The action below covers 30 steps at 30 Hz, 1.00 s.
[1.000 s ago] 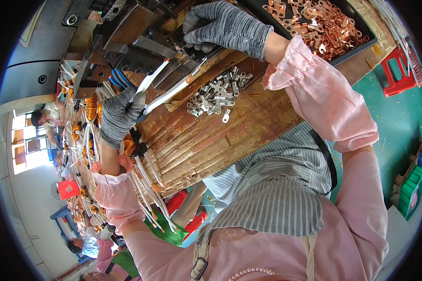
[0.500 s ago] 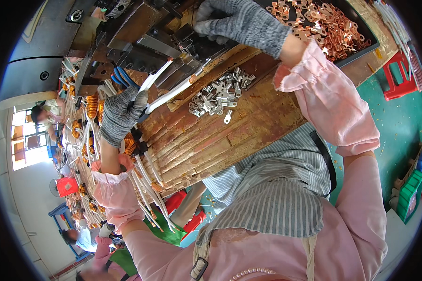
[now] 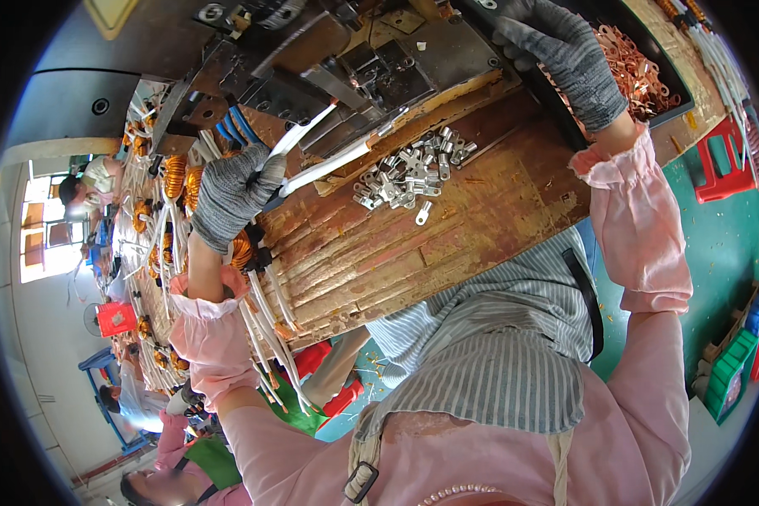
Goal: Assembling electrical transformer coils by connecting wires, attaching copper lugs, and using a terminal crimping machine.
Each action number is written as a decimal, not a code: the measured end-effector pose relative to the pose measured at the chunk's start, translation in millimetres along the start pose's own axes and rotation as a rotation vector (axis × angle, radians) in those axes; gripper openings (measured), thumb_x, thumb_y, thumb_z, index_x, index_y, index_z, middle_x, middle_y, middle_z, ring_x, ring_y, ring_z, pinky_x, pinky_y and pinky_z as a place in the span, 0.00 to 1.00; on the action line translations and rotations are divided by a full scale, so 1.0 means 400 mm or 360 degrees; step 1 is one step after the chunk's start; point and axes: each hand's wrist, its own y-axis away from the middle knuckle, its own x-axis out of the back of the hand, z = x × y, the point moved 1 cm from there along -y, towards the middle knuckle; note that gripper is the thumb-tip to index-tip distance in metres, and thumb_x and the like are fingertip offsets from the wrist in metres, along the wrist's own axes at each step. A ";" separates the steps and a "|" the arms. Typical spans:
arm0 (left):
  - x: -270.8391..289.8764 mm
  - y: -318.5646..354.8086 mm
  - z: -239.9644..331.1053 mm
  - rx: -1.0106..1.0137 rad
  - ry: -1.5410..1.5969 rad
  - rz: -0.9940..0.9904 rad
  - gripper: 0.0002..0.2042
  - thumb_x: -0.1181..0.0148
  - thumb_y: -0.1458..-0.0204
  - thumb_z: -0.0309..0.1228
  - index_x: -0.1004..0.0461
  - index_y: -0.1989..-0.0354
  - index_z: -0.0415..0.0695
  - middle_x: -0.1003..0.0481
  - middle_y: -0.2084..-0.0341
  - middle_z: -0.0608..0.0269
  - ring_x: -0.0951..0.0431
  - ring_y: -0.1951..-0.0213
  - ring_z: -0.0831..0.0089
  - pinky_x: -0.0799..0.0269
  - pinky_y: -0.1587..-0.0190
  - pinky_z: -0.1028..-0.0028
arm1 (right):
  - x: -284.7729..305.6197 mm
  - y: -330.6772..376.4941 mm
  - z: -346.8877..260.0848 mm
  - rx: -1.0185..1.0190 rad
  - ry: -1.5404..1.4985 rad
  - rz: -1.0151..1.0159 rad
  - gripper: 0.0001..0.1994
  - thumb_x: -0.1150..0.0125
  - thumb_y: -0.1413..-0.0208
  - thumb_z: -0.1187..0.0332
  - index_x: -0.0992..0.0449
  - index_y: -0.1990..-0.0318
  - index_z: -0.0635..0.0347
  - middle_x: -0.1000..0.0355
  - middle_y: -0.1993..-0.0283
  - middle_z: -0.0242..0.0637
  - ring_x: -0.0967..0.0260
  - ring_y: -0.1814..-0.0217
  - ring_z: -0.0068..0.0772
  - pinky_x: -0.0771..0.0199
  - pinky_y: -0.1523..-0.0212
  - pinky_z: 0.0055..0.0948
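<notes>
My left hand (image 3: 236, 190), in a grey knitted glove, is closed around two thick white cables (image 3: 327, 167). Their bare ends point toward the metal press tooling (image 3: 396, 72); one end shows a silvery tip. Blue cables (image 3: 243, 126) stick up just behind that hand. My right hand (image 3: 557, 51), also gloved, is at the left side of a black tray (image 3: 681, 94) of copper cable lugs (image 3: 637, 76). Its fingers are curled together, and what they hold, if anything, I cannot make out. A pile of silvery cable lugs (image 3: 409, 173) lies on the wooden bench between my hands.
The worn bench (image 3: 379, 261) ends just before my striped apron. Orange-wound coils (image 3: 174, 177) with white leads crowd the left side. A red stool (image 3: 721, 164) and a green crate (image 3: 734, 375) stand on the floor at right. Other people work at far left.
My right hand has moved right, from the press tooling over to the black tray. My left hand still holds the white cables. The whole view has shifted slightly.
</notes>
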 end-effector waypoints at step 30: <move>-0.087 0.229 0.083 -0.1155 -0.0525 -0.0065 0.16 0.41 0.60 0.41 0.29 0.63 0.48 0.28 0.69 0.60 0.27 0.69 0.65 0.32 0.73 0.67 | -0.766 0.135 0.065 -0.1914 -0.0342 -0.1736 0.17 0.45 0.49 0.56 0.31 0.58 0.59 0.38 0.75 0.27 0.42 0.77 0.20 0.40 0.75 0.20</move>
